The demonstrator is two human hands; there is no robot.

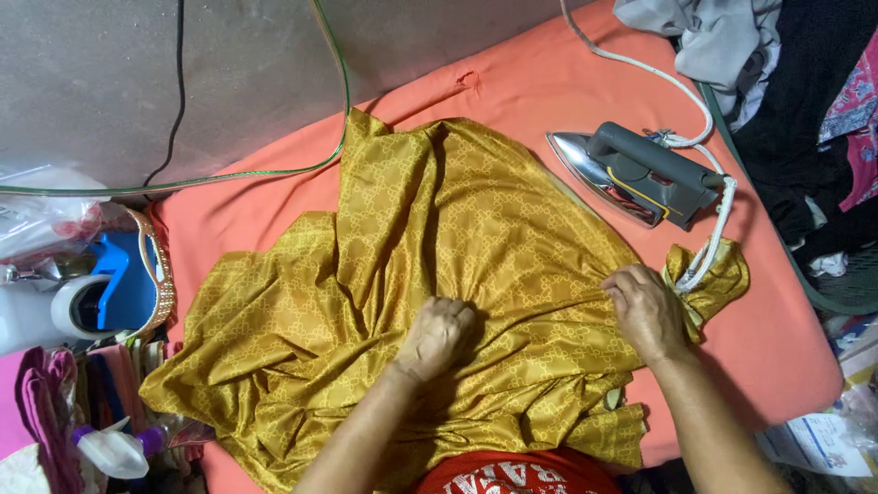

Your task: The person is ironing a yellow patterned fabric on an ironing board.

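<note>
Mustard-yellow patterned cloth [430,265] lies rumpled across the middle of the orange padded board [512,87], one corner reaching up toward the board's far edge, lower hem bunched at the near edge.

Containers: woven basket [165,274] just left of the cloth, off the board edge. Inside it a blue object [123,274] and a white round-ended item [78,306]; can't tell what either is. Clear plastic bag [46,215] above the basket, contents unreadable. White spray bottle [114,451] with purple collar below the basket, beside pink and purple folded fabrics [41,412].

Left hand [437,337]: fingers curled closed, knuckles up, gripping a gathered fold at the cloth's centre. Right hand [647,311]: fingers pinched tight on the cloth's right edge, folds radiating from the grip.

Around: grey iron [636,174] lies on its side on the board, up and right of the cloth, soleplate facing the cloth, close to it but not touching. Its white cord [704,119] loops down over a yellow cloth tail [718,279] just right of the right hand; cord touches that tail. Green hose [274,169] and black cable [178,82] run on the grey surface above-left of the cloth. Clothes pile [786,64] right of the iron, off the board.
</note>
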